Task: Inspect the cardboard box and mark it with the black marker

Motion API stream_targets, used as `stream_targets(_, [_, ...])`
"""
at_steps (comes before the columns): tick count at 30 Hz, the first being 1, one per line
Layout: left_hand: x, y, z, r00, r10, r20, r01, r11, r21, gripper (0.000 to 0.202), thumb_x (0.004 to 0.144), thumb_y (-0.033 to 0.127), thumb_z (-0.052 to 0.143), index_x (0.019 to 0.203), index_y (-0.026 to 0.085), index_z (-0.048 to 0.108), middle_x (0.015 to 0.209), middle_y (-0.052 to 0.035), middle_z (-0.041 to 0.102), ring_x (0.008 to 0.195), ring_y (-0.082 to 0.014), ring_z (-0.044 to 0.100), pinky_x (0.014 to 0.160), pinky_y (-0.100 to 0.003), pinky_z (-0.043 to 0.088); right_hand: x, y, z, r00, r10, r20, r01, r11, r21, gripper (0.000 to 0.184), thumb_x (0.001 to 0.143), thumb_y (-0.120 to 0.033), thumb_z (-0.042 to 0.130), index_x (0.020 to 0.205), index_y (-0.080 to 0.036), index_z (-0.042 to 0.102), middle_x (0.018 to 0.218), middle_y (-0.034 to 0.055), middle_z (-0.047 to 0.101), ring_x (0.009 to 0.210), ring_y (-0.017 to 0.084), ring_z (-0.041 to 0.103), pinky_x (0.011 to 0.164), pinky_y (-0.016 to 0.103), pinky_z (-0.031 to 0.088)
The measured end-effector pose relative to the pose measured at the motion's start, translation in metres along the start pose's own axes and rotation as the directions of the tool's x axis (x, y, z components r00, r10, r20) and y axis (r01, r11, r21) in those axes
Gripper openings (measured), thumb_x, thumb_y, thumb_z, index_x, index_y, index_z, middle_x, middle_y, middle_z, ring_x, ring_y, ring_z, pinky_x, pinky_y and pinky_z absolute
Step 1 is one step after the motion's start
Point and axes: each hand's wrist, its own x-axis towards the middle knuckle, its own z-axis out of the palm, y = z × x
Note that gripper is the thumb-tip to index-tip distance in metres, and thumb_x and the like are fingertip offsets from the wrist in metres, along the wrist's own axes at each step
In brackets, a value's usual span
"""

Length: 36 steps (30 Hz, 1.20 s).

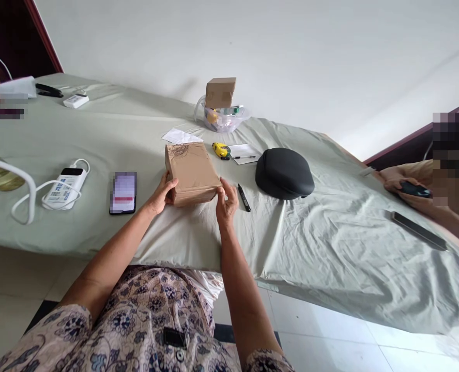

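A brown cardboard box (pixel 194 168) rests on the cloth-covered table in front of me, its far left corner marked with dark scribbles. My left hand (pixel 162 194) grips its near left side, thumb against the box's edge. On the opposite side, my right hand (pixel 226 200) holds the near right corner; some of its fingers are hidden. A black marker (pixel 244 198) lies just right of that hand. Beyond the box are a white paper (pixel 182 136), a yellow tape measure (pixel 221 150) and a white notepad (pixel 245 153) with a pen on it.
A black case (pixel 284 173) sits to the right. Leftward lie a phone (pixel 123 193) and a white power bank (pixel 65 188) with a cable. A clear basket (pixel 226 122) at the wall carries a smaller box (pixel 220 93). Other people's hands show at both sides.
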Motion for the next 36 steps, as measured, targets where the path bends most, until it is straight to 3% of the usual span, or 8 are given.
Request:
stream_targets(3, [0.000,0.003,0.001,0.999,-0.040,0.025,0.040,0.999,-0.034,0.093,0.062,0.068,0.082,0.140,0.030,0.048,0.144,-0.0085,0.060,0.128,-0.0356,0.058,0.068,-0.033,0.058,0.000,-0.001,0.000,0.992,0.101,0.080,-0.110,0.986,0.122,0.052,0.099,-0.061,0.047,0.118,-0.022,0.076,0.113,0.0107,0.074,0.108,0.025,0.066,0.096,0.043,0.053])
stream_targets(6, [0.001,0.005,0.002,0.996,-0.060,0.071,0.070,0.988,-0.141,0.090,0.060,0.067,0.084,0.134,0.028,0.054,0.141,-0.0087,0.063,0.129,-0.0359,0.059,0.083,-0.041,0.060,-0.001,-0.004,0.000,0.984,0.124,0.130,-0.144,0.976,0.165,0.052,0.098,-0.061,0.047,0.119,-0.022,0.076,0.118,0.0105,0.075,0.112,0.026,0.066,0.101,0.044,0.051])
stream_targets(10, [0.004,0.005,-0.002,0.990,-0.070,0.119,0.099,0.962,-0.256,0.073,0.067,0.062,0.082,0.124,0.022,0.063,0.130,-0.0104,0.070,0.130,-0.0369,0.060,0.100,-0.049,0.055,0.000,-0.007,-0.001,0.986,0.120,0.117,-0.138,0.976,0.167,0.053,0.097,-0.063,0.049,0.116,-0.023,0.077,0.117,0.0108,0.075,0.111,0.026,0.067,0.099,0.044,0.053])
stream_targets(16, [0.003,0.008,-0.004,0.985,-0.038,0.168,0.107,0.899,-0.424,0.059,0.076,0.059,0.075,0.120,0.021,0.066,0.124,-0.0093,0.073,0.130,-0.0367,0.061,0.107,-0.052,0.051,0.001,-0.009,0.000,0.979,0.159,0.131,-0.182,0.966,0.185,0.056,0.094,-0.066,0.053,0.118,-0.021,0.075,0.118,0.0132,0.073,0.108,0.027,0.066,0.091,0.041,0.055])
stream_targets(20, [0.000,0.009,0.003,0.986,-0.038,0.165,0.113,0.875,-0.471,0.058,0.077,0.059,0.073,0.120,0.021,0.066,0.121,-0.0086,0.073,0.127,-0.0356,0.062,0.104,-0.052,0.053,-0.005,-0.004,0.009,0.959,0.230,0.163,-0.270,0.917,0.295,0.068,0.090,-0.069,0.058,0.141,-0.023,0.058,0.108,0.0081,0.070,0.093,0.020,0.067,0.083,0.036,0.056])
stream_targets(24, [-0.005,0.010,0.013,0.984,-0.005,0.176,0.089,0.876,-0.475,0.065,0.079,0.065,0.068,0.126,0.021,0.063,0.128,-0.0109,0.070,0.126,-0.0364,0.060,0.099,-0.053,0.057,-0.014,-0.001,0.024,0.929,0.221,0.296,-0.327,0.864,0.382,0.089,0.081,-0.073,0.070,0.151,-0.025,0.040,0.105,0.0056,0.069,0.080,0.018,0.068,0.071,0.031,0.055])
stream_targets(31, [-0.007,0.010,0.014,0.995,-0.005,0.103,0.046,0.918,-0.394,0.077,0.080,0.075,0.059,0.136,0.022,0.056,0.135,-0.0147,0.066,0.129,-0.0395,0.059,0.089,-0.053,0.061,-0.034,-0.019,0.042,0.814,0.201,0.546,-0.359,0.911,0.200,0.085,0.063,-0.077,0.081,0.123,-0.024,0.052,0.096,0.0037,0.071,0.070,0.019,0.069,0.057,0.029,0.053])
stream_targets(36, [-0.008,0.011,0.014,0.990,-0.014,0.139,0.067,0.920,-0.387,0.081,0.080,0.075,0.058,0.139,0.021,0.055,0.133,-0.0152,0.066,0.127,-0.0394,0.060,0.092,-0.055,0.059,-0.035,-0.018,0.041,0.809,0.241,0.536,-0.342,0.935,0.097,0.078,0.061,-0.079,0.081,0.109,-0.023,0.055,0.076,-0.0004,0.069,0.065,0.020,0.068,0.056,0.030,0.051])
